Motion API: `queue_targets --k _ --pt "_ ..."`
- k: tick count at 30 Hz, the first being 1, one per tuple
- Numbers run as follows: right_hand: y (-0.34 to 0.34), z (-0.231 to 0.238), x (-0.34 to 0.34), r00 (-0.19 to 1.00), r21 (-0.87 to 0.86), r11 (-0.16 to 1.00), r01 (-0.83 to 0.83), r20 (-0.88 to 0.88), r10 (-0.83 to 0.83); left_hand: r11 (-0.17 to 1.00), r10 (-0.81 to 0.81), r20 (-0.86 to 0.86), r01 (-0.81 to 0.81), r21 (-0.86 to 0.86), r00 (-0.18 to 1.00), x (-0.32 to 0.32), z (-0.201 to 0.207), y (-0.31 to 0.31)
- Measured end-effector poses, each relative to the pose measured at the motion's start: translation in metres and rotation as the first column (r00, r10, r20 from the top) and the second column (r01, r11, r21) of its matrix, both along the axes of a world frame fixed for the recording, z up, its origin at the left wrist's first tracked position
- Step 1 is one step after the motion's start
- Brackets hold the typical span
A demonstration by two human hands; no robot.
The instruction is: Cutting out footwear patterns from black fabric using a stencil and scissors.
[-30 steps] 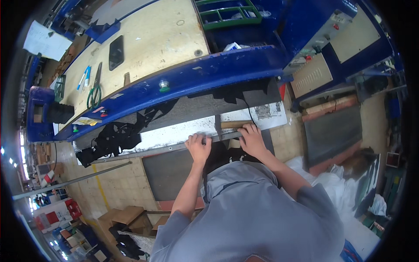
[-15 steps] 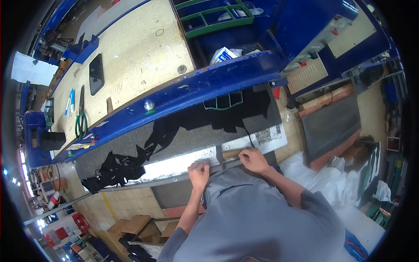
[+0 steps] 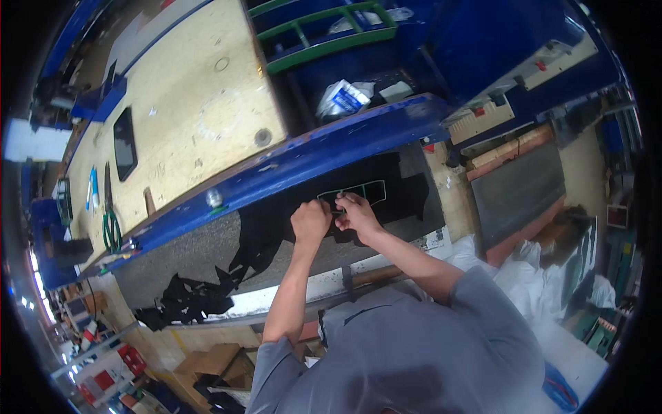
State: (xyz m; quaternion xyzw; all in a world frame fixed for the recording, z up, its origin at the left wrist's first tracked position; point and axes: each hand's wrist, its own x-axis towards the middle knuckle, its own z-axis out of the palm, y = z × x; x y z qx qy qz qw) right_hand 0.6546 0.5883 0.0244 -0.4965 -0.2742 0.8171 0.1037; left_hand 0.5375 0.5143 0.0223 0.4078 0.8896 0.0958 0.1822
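Observation:
A thin green-edged cutting die (image 3: 373,187), a frame with dividers, rests on black sheet material (image 3: 403,172), partly hidden behind my fingers. My left hand (image 3: 311,221) is closed at the die's left end; what its fingers hold is hidden. Just beside it, my right hand (image 3: 358,218) has its fingers curled around the die's near side. Leftward, the black material narrows into ragged, cut-out scraps (image 3: 186,298) hanging over the near edge of the grey board (image 3: 183,250).
Beyond a blue beam (image 3: 296,160) lies a pale worktop (image 3: 200,90) with a phone (image 3: 125,143), green-handled scissors (image 3: 110,224) and a pen (image 3: 92,186). Larger green dies (image 3: 324,48) sit in a blue recess. White bags (image 3: 527,276) and a dark panel (image 3: 517,193) stand at right.
Both hands have moved from the near edge of the board forward to the green-edged die and come close together. The view has shifted slightly.

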Motion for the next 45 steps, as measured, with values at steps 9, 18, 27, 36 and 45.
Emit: queue_targets --k 9,18,27,36,45 --pt "0.036 0.066 0.118 0.983 0.317 0.941 -0.116 0.171 0.063 0.915 -0.147 0.361 -0.012 0.403 0.921 0.038 0.051 0.008" --pt "-0.012 -0.006 0.17 0.776 0.688 0.452 -0.568 0.631 0.015 0.953 -0.175 0.015 0.166 0.255 0.984 0.021 -0.005 0.03" --pt "-0.007 0.02 0.168 0.627 0.574 0.376 -0.727 0.779 0.022 0.852 -0.234 0.204 0.1 0.514 0.951 0.026 0.024 0.029" --pt "0.018 0.029 0.124 0.795 0.774 0.208 -0.598 0.605 0.037 0.6 0.097 0.985 -0.781 -0.173 -0.144 0.037 0.026 -0.075" --pt "0.028 -0.008 0.111 0.736 0.739 0.002 -0.673 0.67 0.097 0.543 -0.166 0.95 -0.829 -0.136 -0.265 0.096 0.034 -0.151"
